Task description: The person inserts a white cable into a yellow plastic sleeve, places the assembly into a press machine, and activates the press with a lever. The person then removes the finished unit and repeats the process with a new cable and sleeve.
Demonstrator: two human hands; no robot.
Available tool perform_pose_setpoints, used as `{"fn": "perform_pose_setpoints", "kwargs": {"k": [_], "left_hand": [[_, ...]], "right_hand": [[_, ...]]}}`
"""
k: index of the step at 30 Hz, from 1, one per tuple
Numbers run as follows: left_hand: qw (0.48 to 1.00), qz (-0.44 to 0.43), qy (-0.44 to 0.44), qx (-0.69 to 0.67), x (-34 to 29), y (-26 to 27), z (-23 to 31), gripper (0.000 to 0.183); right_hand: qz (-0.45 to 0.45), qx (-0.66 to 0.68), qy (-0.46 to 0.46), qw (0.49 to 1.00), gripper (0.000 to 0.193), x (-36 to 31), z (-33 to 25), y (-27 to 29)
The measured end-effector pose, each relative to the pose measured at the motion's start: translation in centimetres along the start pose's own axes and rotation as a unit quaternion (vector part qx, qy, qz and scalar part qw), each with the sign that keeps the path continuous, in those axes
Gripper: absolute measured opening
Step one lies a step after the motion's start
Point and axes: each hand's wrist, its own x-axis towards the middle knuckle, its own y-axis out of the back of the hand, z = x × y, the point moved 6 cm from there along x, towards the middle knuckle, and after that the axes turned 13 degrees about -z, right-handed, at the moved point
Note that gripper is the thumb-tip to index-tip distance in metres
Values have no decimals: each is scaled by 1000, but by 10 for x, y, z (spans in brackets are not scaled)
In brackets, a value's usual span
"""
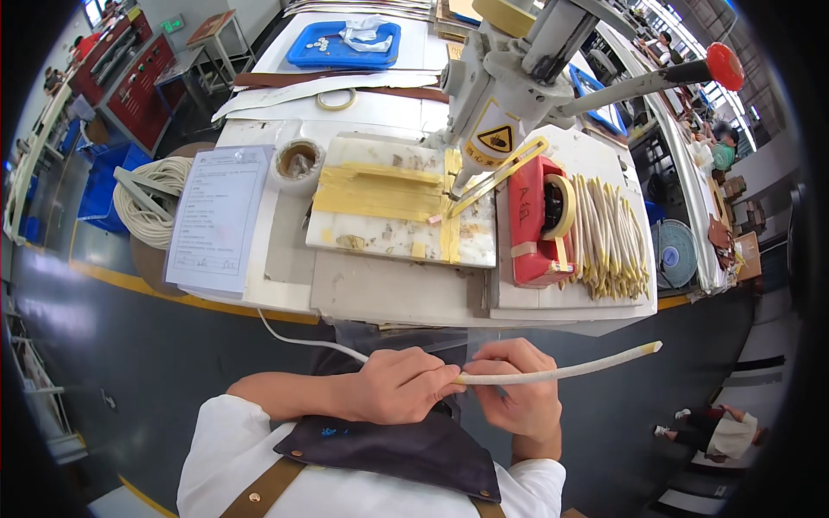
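Note:
In front of my body, below the table edge, my left hand (404,385) is closed round a white cord (579,373). Beside it my right hand (523,390) pinches the same cord, the fingertips of both hands close together. A bit of yellow tape shows on the cord between them, and more yellow tape wraps its free end, which sticks out to the right and curves slightly upward. On the other side of my left hand the cord runs back to the table's front left edge. Part of it is hidden inside my fingers.
A hand press (505,95) with a red-knobbed lever stands over a white board (397,203) bearing yellow tape. Right of it sit a red tape dispenser (528,250) and many tape-ended cord pieces (609,237). At left lie a paper sheet (220,216), tape roll (298,162) and cord coil (142,220).

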Motion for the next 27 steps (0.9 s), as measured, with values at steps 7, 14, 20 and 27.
{"fn": "perform_pose_setpoints", "kwargs": {"k": [7, 14, 20, 27], "left_hand": [[992, -74, 65, -78, 0, -9, -2, 21], [776, -220, 257, -532, -17, -37, -18, 31], [404, -264, 340, -807, -37, -64, -20, 39], [781, -272, 277, -489, -19, -43, -22, 36]], "right_hand": [[63, 4, 25, 998, 34, -8, 10, -6], [100, 168, -52, 979, 38, -21, 30, -18], [97, 208, 28, 973, 41, -24, 39, -32], [217, 471, -126, 846, 24, -11, 49, -53]]}}
